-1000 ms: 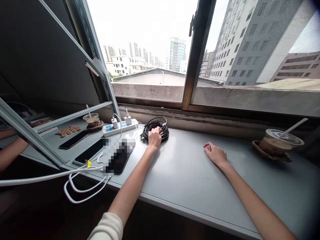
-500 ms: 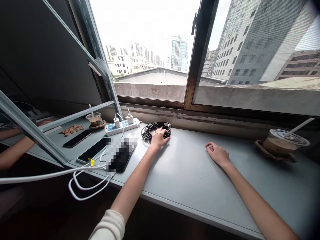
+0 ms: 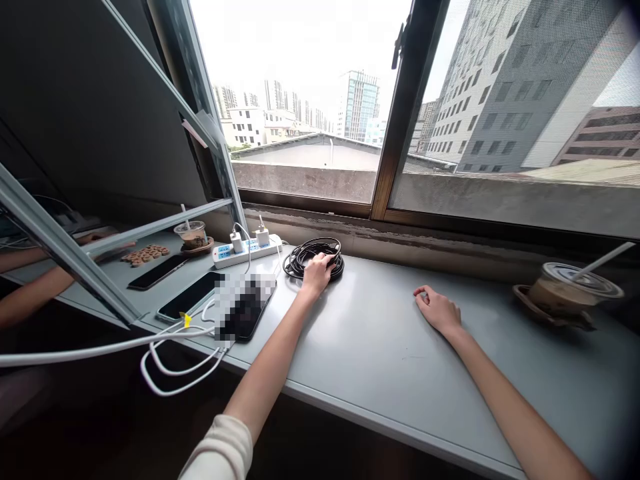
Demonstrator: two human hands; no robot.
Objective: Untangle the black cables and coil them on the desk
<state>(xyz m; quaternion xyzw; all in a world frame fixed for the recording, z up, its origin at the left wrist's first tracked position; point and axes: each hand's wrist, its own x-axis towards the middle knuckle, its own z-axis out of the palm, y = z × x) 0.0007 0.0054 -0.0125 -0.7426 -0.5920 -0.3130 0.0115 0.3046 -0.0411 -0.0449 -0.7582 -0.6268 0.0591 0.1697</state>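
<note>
My left hand (image 3: pixel 317 273), splayed a moment ago, now gathers inward on the coiled black cable (image 3: pixel 299 260) right of the power strip (image 3: pixel 253 251); whether it pinches I cannot tell; control seems firmer; my right hand (image 3: pixel 438 312), farther right, lies half-curled, loose.

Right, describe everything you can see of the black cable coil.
The black cable coil is one thin, slightly shiny cable, apparently plastic- or rubber-coated, wound into many overlapping loops. The bundle is roughly round, with looser strands along its far edge. It lies on the grey desk near the window wall, right of the white power strip. The left hand is over its near side, fingers at the loops, hiding part of it. Its ends can't be made out.
</note>
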